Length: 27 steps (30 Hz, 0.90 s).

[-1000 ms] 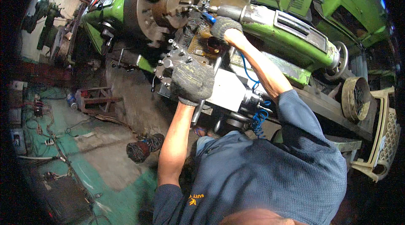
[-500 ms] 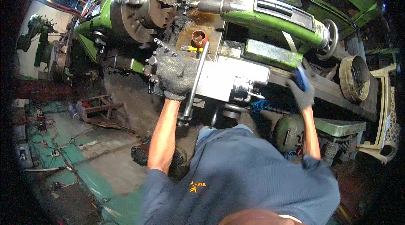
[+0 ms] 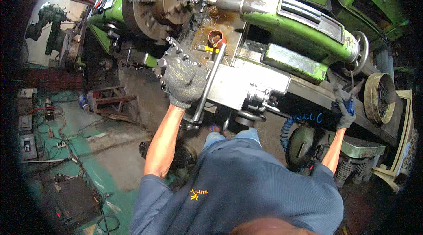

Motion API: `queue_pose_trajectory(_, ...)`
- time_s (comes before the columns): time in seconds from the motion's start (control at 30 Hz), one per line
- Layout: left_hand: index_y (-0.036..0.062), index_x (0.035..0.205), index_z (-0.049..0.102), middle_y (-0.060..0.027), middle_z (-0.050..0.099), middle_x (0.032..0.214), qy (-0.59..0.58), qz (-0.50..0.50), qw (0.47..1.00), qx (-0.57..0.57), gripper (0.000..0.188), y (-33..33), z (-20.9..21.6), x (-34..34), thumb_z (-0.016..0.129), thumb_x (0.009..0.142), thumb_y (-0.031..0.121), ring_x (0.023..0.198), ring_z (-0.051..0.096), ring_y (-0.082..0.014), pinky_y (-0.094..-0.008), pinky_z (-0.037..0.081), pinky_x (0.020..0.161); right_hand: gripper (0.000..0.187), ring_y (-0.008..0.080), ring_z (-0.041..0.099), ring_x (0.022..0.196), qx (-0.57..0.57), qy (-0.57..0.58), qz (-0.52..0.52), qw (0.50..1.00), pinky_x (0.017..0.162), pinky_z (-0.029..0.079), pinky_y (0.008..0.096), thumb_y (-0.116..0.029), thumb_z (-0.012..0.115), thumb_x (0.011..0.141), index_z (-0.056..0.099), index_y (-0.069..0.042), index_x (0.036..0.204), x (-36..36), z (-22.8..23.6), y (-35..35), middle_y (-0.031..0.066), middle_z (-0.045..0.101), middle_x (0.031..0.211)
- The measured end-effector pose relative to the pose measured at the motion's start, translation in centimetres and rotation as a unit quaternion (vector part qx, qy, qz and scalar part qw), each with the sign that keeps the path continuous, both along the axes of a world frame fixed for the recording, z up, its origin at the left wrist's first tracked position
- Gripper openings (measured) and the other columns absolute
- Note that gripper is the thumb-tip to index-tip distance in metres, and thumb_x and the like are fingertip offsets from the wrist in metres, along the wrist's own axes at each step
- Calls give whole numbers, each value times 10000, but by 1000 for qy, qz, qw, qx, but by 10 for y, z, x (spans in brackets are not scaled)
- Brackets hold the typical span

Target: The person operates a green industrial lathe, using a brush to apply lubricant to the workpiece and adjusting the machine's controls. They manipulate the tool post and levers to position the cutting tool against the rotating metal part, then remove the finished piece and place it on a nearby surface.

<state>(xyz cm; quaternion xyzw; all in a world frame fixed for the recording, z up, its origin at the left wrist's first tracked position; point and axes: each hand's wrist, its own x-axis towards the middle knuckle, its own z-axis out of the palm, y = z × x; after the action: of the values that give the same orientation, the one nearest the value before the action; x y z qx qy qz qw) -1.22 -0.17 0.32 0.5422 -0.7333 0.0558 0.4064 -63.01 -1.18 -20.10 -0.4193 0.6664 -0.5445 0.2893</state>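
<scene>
My left hand (image 3: 184,81), in a grey work glove, is closed over the lathe's tool post (image 3: 166,64), beside a long metal lever (image 3: 210,83). Some of its fingers are hidden by the glove's back. Off to the right, over the far end of the lathe bed, my gloved right hand (image 3: 346,117) is closed round a blue air gun (image 3: 350,106). A coiled blue hose (image 3: 285,133) hangs below the bed. The large chuck (image 3: 152,6) at upper left looks blurred, and a drill-like tool in the tailstock (image 3: 299,19) points at it.
On the carriage stand a red tin (image 3: 217,37) and a yellow-handled brush (image 3: 206,49). A handwheel (image 3: 362,52) ends the tailstock. A round metal tub (image 3: 379,98) sits at the bed's right end. Cables (image 3: 61,144) lie on the green floor at left.
My right hand has moved right and away from beside the tailstock, carrying the blue air gun. The blue hose now hangs in clearer view. My left hand stays on the tool post.
</scene>
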Motion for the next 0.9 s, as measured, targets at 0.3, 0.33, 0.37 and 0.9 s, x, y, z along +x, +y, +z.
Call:
queue_pose_trajectory(0.3, 111, 706, 697, -68, 631, 682, -38, -6, 999, -26, 67, 4, -25, 19, 762, 717, 124, 651, 602, -291, -430, 476, 666, 271, 172, 671, 887, 37, -49, -80, 995, 837, 532, 335, -159, 766, 872, 745, 33, 1062, -32, -19, -55, 83, 722, 969)
queue_pose_trajectory(0.33, 112, 709, 697, -67, 631, 683, -58, -2, 998, -14, 62, 4, -20, 18, 757, 716, 125, 654, 604, -292, -431, 477, 668, 320, 167, 646, 855, 110, 17, -106, 988, 810, 515, 330, -229, 787, 854, 758, 32, 1038, -38, -19, -85, 82, 724, 950)
queue_pose_trajectory(0.37, 113, 712, 698, -66, 631, 684, -80, 5, 997, -2, 56, 8, -16, 18, 752, 715, 125, 658, 605, -293, -432, 478, 671, 375, 161, 621, 822, 186, 79, -123, 972, 783, 499, 326, -298, 809, 836, 771, 31, 1013, -41, -20, -117, 82, 725, 930)
queue_pose_trajectory(0.9, 60, 837, 736, -110, 705, 813, 25, -43, 998, 44, 132, 13, -6, 14, 739, 735, 143, 762, 671, -295, -412, 517, 744, 713, 366, 684, 1028, 126, 486, -120, 856, 897, 509, 453, -495, 827, 724, 641, -109, 1293, -97, -129, -122, 182, 718, 1102)
